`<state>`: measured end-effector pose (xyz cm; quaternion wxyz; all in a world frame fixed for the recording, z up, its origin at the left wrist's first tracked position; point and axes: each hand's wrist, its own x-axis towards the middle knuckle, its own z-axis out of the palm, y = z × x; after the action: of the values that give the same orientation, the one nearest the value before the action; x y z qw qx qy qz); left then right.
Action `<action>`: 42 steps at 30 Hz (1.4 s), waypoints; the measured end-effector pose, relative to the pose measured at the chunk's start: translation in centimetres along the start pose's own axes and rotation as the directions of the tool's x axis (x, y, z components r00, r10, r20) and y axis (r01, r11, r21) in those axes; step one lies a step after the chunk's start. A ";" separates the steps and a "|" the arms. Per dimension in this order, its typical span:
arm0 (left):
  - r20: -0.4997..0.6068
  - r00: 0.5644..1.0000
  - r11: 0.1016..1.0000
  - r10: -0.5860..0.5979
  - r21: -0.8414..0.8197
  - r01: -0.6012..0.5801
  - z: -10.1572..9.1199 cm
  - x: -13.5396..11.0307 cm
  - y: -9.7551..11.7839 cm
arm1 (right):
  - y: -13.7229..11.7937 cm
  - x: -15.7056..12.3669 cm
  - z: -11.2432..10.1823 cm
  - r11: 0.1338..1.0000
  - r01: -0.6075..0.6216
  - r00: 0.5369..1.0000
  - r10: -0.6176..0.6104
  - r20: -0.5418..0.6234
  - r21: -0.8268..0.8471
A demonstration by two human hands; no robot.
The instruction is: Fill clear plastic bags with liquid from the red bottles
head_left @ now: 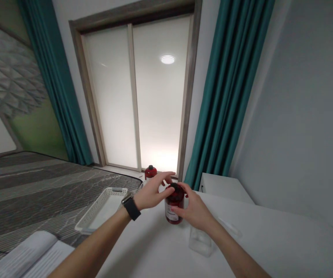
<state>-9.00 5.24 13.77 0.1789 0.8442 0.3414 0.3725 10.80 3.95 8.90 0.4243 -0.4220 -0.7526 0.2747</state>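
Note:
A dark red bottle (174, 217) with a black cap and a pale label stands upright on the white table. My right hand (196, 210) grips it from the right, thumb across the front and forefinger up by the shoulder. Over the cap's left side reaches my left hand (153, 190), fingers apart and thumb tip close beside the cap; whether it touches I cannot tell. This wrist wears a black watch (131, 207). Behind my left hand is a second red bottle (150, 172), its lower part hidden. A clear container (200, 242) lies below my right wrist.
A white perforated basket (92, 211) sits left of my left forearm. An open book (36, 256) lies at the lower left, on a grey striped surface (53, 181). A clear, thin item (230, 227) lies beyond my right forearm. A white cabinet (225, 187) stands behind the table's right.

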 end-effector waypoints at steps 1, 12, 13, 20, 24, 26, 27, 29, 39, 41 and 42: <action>-0.012 1.000 0.998 -0.011 -0.060 0.010 0.2 -0.6 -0.2 | -0.3 -0.2 -0.4 1.000 -0.007 1.000 0.007 -0.001 0.023; -0.008 1.000 0.924 -0.014 -0.381 0.010 6.5 -3.4 0.6 | -1.2 -2.3 -4.8 0.965 -0.031 0.999 0.041 -0.031 0.260; -0.018 1.000 0.913 -0.009 -0.407 0.001 6.9 -3.2 0.8 | -1.2 -2.6 -5.3 0.959 -0.028 0.998 0.040 -0.039 0.281; 0.109 0.994 0.922 -0.008 -0.384 0.050 10.0 -3.1 -0.2 | -0.2 -4.8 -9.3 0.942 0.010 0.986 0.047 -0.161 0.337; 0.262 0.965 0.960 -0.015 -0.266 0.087 12.5 -3.6 -1.7 | 1.4 -6.2 -11.0 0.953 -0.002 0.979 0.064 -0.194 0.303; 0.294 0.955 0.960 -0.022 -0.261 0.103 13.5 -3.9 -2.2 | 2.5 -6.8 -11.4 0.953 -0.017 0.971 0.089 -0.222 0.304; 0.306 0.951 0.959 -0.030 -0.260 0.114 13.9 -4.0 -2.3 | 3.0 -7.2 -11.5 0.952 -0.018 0.966 0.096 -0.241 0.307; 0.315 0.948 0.958 -0.048 -0.254 0.133 14.4 -4.2 -2.4 | 4.1 -7.8 -11.6 0.951 -0.010 0.956 0.100 -0.276 0.309; 0.248 0.956 0.957 -0.159 -0.200 0.211 15.3 -4.2 -2.0 | 5.6 -10.3 -10.2 0.927 -0.027 0.957 0.132 -0.259 0.374; 0.255 0.960 0.964 -0.118 -0.204 0.172 15.4 -4.4 -2.4 | 5.5 -10.4 -9.8 0.929 -0.017 0.960 0.119 -0.253 0.371; 0.251 0.964 0.966 -0.092 -0.214 0.148 15.4 -4.5 -2.5 | 5.4 -10.4 -9.6 0.931 -0.014 0.961 0.114 -0.253 0.365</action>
<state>-0.78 3.06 -0.08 0.3379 0.8339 0.3228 0.2936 24.30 -1.91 5.23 0.5835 -0.3952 -0.6104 0.3616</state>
